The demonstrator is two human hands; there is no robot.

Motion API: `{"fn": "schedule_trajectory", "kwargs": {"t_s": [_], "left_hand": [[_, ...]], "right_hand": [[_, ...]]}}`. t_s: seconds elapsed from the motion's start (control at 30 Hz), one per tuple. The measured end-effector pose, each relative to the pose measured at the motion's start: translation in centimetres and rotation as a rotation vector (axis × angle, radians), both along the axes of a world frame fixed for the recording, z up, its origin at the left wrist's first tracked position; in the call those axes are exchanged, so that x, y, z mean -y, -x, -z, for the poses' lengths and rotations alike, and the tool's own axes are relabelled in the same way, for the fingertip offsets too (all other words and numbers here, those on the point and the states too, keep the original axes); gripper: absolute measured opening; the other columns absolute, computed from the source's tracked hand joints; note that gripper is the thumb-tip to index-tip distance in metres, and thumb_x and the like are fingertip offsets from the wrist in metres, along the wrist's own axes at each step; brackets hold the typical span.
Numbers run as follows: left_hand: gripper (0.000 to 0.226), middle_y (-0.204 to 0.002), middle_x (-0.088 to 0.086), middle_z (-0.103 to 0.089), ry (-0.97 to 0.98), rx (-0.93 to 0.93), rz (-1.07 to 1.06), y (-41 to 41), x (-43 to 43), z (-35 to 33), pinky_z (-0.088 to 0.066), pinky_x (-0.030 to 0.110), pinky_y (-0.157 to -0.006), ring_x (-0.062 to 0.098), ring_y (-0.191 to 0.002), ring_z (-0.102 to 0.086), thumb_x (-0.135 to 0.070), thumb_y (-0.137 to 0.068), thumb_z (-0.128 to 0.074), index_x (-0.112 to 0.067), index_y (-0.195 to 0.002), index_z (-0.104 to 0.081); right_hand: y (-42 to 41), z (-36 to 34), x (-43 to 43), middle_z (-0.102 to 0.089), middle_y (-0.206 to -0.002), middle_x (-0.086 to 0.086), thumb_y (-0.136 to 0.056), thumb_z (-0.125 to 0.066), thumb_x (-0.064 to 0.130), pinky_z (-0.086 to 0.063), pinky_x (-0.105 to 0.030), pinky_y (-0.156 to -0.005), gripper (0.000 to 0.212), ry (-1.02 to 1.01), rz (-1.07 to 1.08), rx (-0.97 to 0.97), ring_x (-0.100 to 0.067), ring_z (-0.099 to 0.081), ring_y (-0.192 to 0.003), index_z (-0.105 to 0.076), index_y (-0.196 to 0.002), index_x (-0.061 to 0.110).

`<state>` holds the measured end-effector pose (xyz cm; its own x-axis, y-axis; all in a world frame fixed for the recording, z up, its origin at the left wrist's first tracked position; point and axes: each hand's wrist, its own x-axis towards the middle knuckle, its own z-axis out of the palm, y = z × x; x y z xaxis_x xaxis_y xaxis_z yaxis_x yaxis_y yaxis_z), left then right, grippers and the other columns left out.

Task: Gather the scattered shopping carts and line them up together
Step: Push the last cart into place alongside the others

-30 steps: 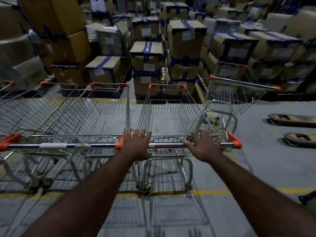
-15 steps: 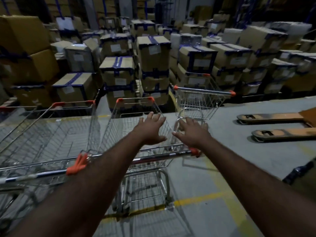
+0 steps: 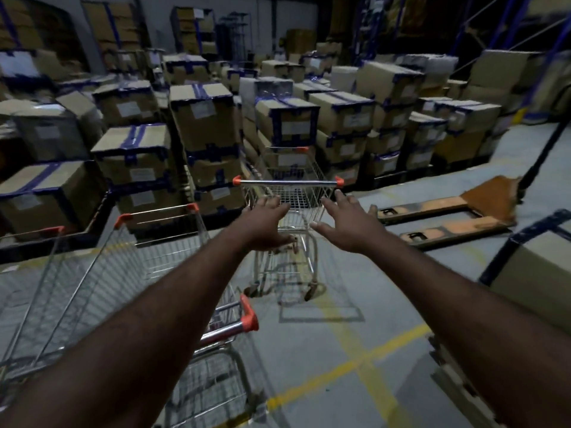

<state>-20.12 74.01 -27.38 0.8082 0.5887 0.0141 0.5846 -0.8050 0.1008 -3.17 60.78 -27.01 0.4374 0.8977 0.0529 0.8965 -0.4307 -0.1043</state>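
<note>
A lone wire shopping cart (image 3: 290,196) with orange handle caps stands ahead of me, its handle bar facing me, in front of the stacked boxes. My left hand (image 3: 265,223) and my right hand (image 3: 346,223) are stretched out toward that handle, fingers spread, both just short of the bar and holding nothing. At my lower left stands another wire cart (image 3: 129,273), its orange-capped handle (image 3: 247,316) below my left forearm, with nothing touching it.
Stacks of taped cardboard boxes (image 3: 204,118) fill the space behind the carts. An orange pallet jack (image 3: 448,217) lies on the floor at the right. A large box (image 3: 537,273) stands at the far right. Yellow lines (image 3: 349,362) cross the grey floor.
Both hands have left the near cart's handle and reached forward toward the lone cart. The view has turned right, so the near cart now sits at my lower left.
</note>
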Motion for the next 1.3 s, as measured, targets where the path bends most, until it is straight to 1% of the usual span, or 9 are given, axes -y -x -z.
{"fn": "schedule_trajectory", "kwargs": {"t_s": [0.2,0.33,0.6,0.77,0.87,0.97,1.1,1.23,1.3], "left_hand": [[0.089,-0.167,0.002,-0.008,0.059,-0.002,-0.005,-5.9,-5.0,0.0,-0.017,0.05,-0.121,0.027,-0.154,-0.004,-0.053,-0.09,-0.064,-0.028,-0.159,-0.013],[0.087,-0.164,0.004,-0.023,0.066,0.023,-0.018,-10.0,-10.4,0.4,-0.028,0.046,-0.119,0.027,-0.15,-0.022,-0.051,-0.09,-0.066,-0.024,-0.158,-0.02],[0.084,-0.157,0.006,-0.037,0.15,-0.01,-0.096,-16.2,-22.6,4.2,-0.039,0.052,-0.111,0.029,-0.142,-0.036,-0.062,-0.087,-0.062,-0.025,-0.154,-0.03],[0.086,-0.164,0.007,-0.023,0.184,-0.034,-0.119,-18.7,-26.9,6.7,-0.03,0.051,-0.118,0.029,-0.149,-0.024,-0.056,-0.09,-0.062,-0.023,-0.158,-0.021],[0.084,-0.165,0.007,-0.022,0.17,-0.046,-0.139,-20.0,-29.2,8.0,-0.03,0.05,-0.118,0.029,-0.15,-0.023,-0.054,-0.091,-0.063,-0.022,-0.157,-0.022],[0.083,-0.164,0.008,-0.021,0.171,-0.044,-0.158,-21.2,-31.7,9.7,-0.031,0.054,-0.117,0.03,-0.15,-0.021,-0.055,-0.09,-0.063,-0.024,-0.157,-0.024],[0.088,-0.166,0.009,-0.015,0.156,-0.069,-0.213,-23.0,-35.6,11.9,-0.026,0.055,-0.119,0.033,-0.152,-0.011,-0.053,-0.089,-0.065,-0.025,-0.158,-0.018],[0.092,-0.167,0.01,-0.008,0.134,-0.121,-0.289,-25.0,-38.7,14.6,-0.014,0.057,-0.12,0.034,-0.153,-0.004,-0.056,-0.088,-0.065,-0.025,-0.159,-0.015],[0.091,-0.167,0.008,-0.011,0.077,-0.171,-0.331,-26.2,-39.6,16.0,-0.004,0.061,-0.119,0.033,-0.153,-0.005,-0.061,-0.087,-0.062,-0.026,-0.158,-0.017]], "right_hand": [[-6.2,-1.0,-3.6,0.001,-0.17,0.0,-0.093,-0.034,0.076,-0.006,-0.068,-0.117,0.081,-0.078,-0.004,0.025,-0.025,-0.001,-0.156,-0.017,-0.16,0.033],[-10.2,-0.5,-7.3,0.002,-0.17,-0.001,-0.094,-0.034,0.075,-0.004,-0.066,-0.118,0.082,-0.055,-0.004,0.037,-0.025,0.001,-0.156,-0.014,-0.161,0.033],[-18.5,1.8,-18.0,0.001,-0.17,-0.003,-0.096,-0.034,0.072,-0.005,-0.065,-0.118,0.079,0.052,-0.02,0.028,-0.024,0.0,-0.156,-0.015,-0.161,0.031],[-21.7,5.1,-24.1,0.0,-0.17,-0.004,-0.095,-0.034,0.073,-0.006,-0.067,-0.117,0.079,0.114,-0.046,-0.002,-0.026,0.0,-0.156,-0.015,-0.16,0.032],[-23.4,6.8,-27.8,-0.003,-0.17,-0.005,-0.095,-0.036,0.073,-0.008,-0.066,-0.117,0.08,0.172,-0.075,0.022,-0.028,-0.004,-0.155,-0.015,-0.16,0.031],[-24.8,8.8,-31.5,-0.005,-0.17,-0.007,-0.094,-0.043,0.07,-0.005,-0.065,-0.119,0.081,0.232,-0.145,0.048,-0.028,-0.009,-0.155,-0.016,-0.16,0.031],[-27.0,11.6,-36.7,-0.004,-0.17,-0.009,-0.094,-0.052,0.062,-0.014,-0.064,-0.12,0.084,0.257,-0.206,-0.044,-0.031,-0.01,-0.154,-0.013,-0.16,0.027],[-29.0,14.7,-41.8,-0.005,-0.17,-0.008,-0.094,-0.045,0.069,-0.008,-0.066,-0.119,0.087,0.27,-0.233,-0.086,-0.03,-0.007,-0.155,-0.011,-0.161,0.027],[-29.8,15.9,-43.9,-0.007,-0.17,-0.007,-0.093,-0.037,0.076,-0.008,-0.067,-0.118,0.086,0.253,-0.249,-0.085,-0.031,-0.007,-0.155,-0.013,-0.161,0.028]]}}
